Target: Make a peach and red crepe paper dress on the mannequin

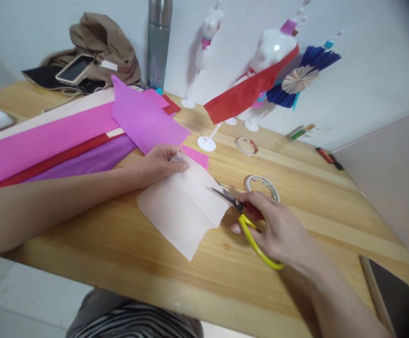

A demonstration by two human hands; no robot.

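Note:
A pale, whitish sheet of thin paper (179, 206) is pinched at its upper edge between the thumb and fingers of my left hand (164, 162). My right hand (271, 225) grips scissors with yellow handles (251, 239). Their dark blades lie at the sheet's right edge, one blade over the paper and slightly apart from the other. Just beyond my right hand lies a roll of white tape (262, 185), partly covered by it. Purple paper (148, 117) and bright pink paper (199, 157) lie behind my left hand.
Long pink strips (49, 141) spread left. A small white mannequin with red paper (253, 91) and one with a blue pleated fan (317, 61) stand behind, near another tape roll (246, 146). A bottle (159, 47), brown cloth bag (102, 42) and phone (74, 69) sit at the back.

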